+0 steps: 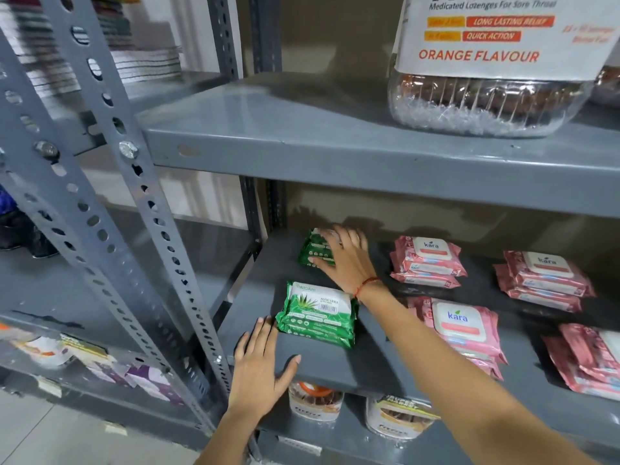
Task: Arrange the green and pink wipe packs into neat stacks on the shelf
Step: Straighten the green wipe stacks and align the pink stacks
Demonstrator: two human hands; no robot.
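Observation:
On the grey middle shelf (352,367) a stack of green wipe packs (317,315) sits near the front left. Farther back lies a second green stack (313,251). My right hand (345,260) lies over that rear stack, fingers spread across its top and thumb against its front edge. My left hand (260,367) rests flat on the shelf's front left edge, fingertips just short of the front green stack. Pink wipe packs stand in several stacks to the right: back middle (426,260), back right (545,280), front middle (466,330) and front right (590,360).
The shelf above (335,149) holds a large clear lozenge jar (486,78). Below the middle shelf stand lidded tubs (315,401). Perforated grey uprights (161,236) rise at the left, with a neighbouring rack of goods beyond them.

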